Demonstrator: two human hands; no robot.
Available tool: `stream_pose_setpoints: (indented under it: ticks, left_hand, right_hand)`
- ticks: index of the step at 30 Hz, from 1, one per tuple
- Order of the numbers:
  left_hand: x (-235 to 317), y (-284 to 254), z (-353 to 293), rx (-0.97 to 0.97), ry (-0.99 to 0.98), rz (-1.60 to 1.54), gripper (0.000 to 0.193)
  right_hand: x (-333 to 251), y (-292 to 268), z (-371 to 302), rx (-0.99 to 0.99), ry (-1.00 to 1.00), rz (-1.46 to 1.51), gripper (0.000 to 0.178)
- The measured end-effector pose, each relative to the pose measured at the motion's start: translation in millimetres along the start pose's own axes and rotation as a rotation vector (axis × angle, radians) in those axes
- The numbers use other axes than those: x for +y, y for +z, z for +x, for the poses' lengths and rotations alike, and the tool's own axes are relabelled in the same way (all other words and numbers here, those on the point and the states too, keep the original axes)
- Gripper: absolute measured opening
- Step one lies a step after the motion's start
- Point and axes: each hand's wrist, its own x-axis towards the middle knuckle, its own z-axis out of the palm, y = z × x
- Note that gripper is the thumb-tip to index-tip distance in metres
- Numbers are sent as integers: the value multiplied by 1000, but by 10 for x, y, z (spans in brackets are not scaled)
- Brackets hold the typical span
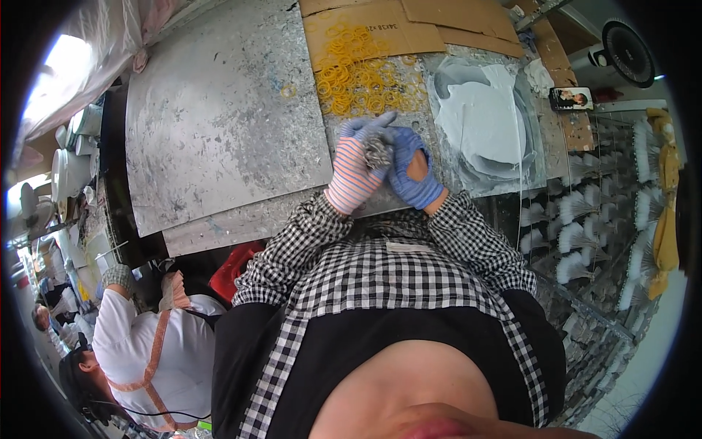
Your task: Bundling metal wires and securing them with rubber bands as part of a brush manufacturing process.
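In front of my chest, over the worktable's front edge, my two gloved hands meet. My left hand [349, 174], in a white glove with orange stripes and a blue-grey finger part, is closed round a grey tuft of bristles [377, 151]. My right hand [415, 175], in a blue glove with a hole over its back, presses against the tuft's other side, its fingers curled in and partly hidden. Just beyond the hands lies a loose heap of yellow rubber bands [347, 77]. A slab smeared with white paste [482, 121] is to their right.
A smeared grey board [227, 110] covers the table's left. Flattened cardboard [468, 22] lies at the back. On the right are a phone [571, 99], a black fan [627, 53] and a rack of white-tipped brushes [578, 227]. A co-worker [164, 358] sits at lower left, near a red stool [234, 269].
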Motion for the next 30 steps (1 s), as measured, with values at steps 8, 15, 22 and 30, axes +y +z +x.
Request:
stream_pose_setpoints:
  ticks: [8, 15, 22, 30]
  left_hand:
    - [409, -138, 20, -118, 224, 269, 42]
    - [-42, -10, -221, -206, 362, 369, 48]
    - [418, -162, -124, -148, 223, 241, 19]
    - [-45, -21, -146, -175, 231, 190, 20]
  right_hand:
    - [-497, -1000, 239, -196, 86, -161, 42]
    - [-765, -488, 599, -317, -156, -107, 41]
    - [-779, -980, 249, -10, -95, 84, 22]
    - [70, -1212, -695, 35, 758, -404, 22]
